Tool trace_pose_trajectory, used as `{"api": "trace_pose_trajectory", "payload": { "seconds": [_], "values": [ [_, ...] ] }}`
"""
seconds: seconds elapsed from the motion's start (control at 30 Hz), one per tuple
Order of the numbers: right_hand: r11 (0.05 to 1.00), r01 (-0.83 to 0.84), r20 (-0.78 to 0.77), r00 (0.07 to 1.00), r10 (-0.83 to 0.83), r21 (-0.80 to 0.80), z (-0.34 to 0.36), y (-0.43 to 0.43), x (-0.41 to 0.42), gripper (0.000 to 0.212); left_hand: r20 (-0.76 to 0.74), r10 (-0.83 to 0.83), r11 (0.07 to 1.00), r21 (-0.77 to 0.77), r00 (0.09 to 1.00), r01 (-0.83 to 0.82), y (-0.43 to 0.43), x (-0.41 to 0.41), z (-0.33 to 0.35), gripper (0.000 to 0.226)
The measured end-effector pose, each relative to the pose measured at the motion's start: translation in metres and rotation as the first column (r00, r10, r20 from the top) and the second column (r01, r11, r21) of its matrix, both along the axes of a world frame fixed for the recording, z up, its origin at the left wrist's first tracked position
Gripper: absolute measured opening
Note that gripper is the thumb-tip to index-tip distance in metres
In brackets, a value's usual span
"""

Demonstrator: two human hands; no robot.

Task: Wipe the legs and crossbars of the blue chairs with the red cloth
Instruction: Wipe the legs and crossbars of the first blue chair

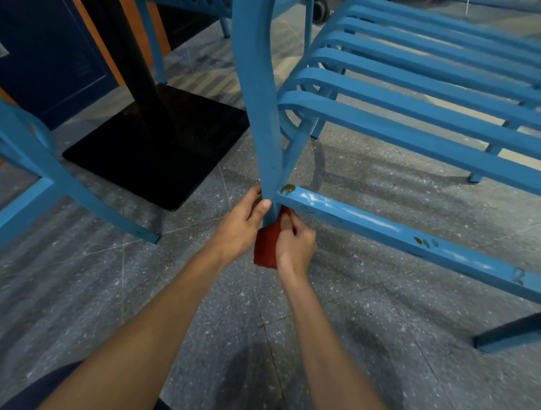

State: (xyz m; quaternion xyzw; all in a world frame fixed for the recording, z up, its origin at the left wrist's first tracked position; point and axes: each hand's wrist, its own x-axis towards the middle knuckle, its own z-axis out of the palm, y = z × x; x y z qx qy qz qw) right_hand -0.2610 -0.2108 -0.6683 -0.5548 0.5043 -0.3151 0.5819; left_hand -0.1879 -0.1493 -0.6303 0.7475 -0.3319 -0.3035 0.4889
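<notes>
Red cloth (265, 248), pinched by the right hand (295, 244) against the leg (263, 127) the left hand (245, 220) grips, may bunch and skip the stains (287, 189) on the crossbar (386, 225).

Both my forearms show bare along their whole visible length, the left forearm (153, 308) and the right forearm (328, 340) alike slim and smooth, narrowing to the wrists. My left hand (240, 225) and right hand (295, 246) are bare too. The thumbnail (266, 204) on my left hand is short and pale, trimmed close to the tip. On the right hand the knuckles stand out as a row of small ridges. At the bottom edge, under my left arm, lies a plain dark navy garment (50, 387); it covers my leg or lap, but I cannot tell whether it is shorts or trousers.
</notes>
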Motion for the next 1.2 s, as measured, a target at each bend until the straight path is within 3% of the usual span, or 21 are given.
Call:
{"api": "trace_pose_trajectory", "payload": {
  "seconds": [0.1, 0.27, 0.47, 0.6, 0.73, 0.83, 0.93, 1.0, 1.1, 1.2],
  "values": [
    [0.996, -0.015, 0.038, 0.999, 0.019, -0.091, 0.006, 0.014, -0.012, 0.028, 0.024, 0.0, 1.0, -0.028, 1.0, 0.001, -0.001, 0.001, -0.003, 0.03],
    [0.993, -0.111, 0.047, 0.993, 0.112, -0.029, 0.005, 0.024, -0.033, 0.028, 0.004, -0.014, 1.0, -0.018, 1.0, 0.014, -0.002, 0.0, 0.0, 0.029],
    [0.934, -0.356, -0.019, 0.934, 0.356, 0.008, 0.02, 0.015, -0.055, 0.026, 0.104, -0.05, 0.998, 0.055, 0.993, 0.044, -0.002, 0.004, 0.007, 0.037],
    [0.905, -0.417, 0.012, 0.909, 0.417, 0.089, 0.038, 0.007, -0.067, 0.023, 0.126, -0.055, 0.995, 0.088, 0.99, 0.044, -0.002, 0.003, 0.021, 0.034],
    [0.861, -0.493, 0.067, 0.87, 0.488, 0.125, 0.068, -0.005, -0.093, 0.013, 0.218, -0.051, 0.973, 0.23, 0.975, -0.001, -0.002, 0.0, 0.031, 0.029],
    [0.84, -0.54, 0.067, 0.841, 0.536, 0.055, 0.093, -0.018, -0.118, 0.013, 0.316, -0.227, 0.849, 0.528, 0.921, 0.028, 0.0, -0.014, 0.041, 0.024],
    [0.849, -0.528, 0.037, 0.848, 0.528, 0.004, 0.116, -0.036, -0.142, 0.016, 0.275, -0.412, 0.732, 0.667, 0.869, 0.136, -0.002, -0.037, 0.061, 0.028],
    [0.861, -0.509, 0.053, 0.86, 0.508, 0.005, 0.13, -0.047, -0.159, 0.016, 0.31, -0.479, 0.702, 0.697, 0.821, 0.146, -0.012, -0.051, 0.078, 0.032],
    [0.888, -0.46, 0.025, 0.888, 0.459, -0.001, 0.146, -0.063, -0.187, 0.019, 0.37, -0.522, 0.727, 0.664, 0.769, 0.174, -0.037, -0.076, 0.102, 0.035],
    [0.935, -0.343, -0.093, 0.938, 0.335, -0.094, 0.155, -0.082, -0.219, 0.026, 0.47, -0.488, 0.818, 0.541, 0.736, 0.197, -0.062, -0.107, 0.122, 0.031]
  ]
}}
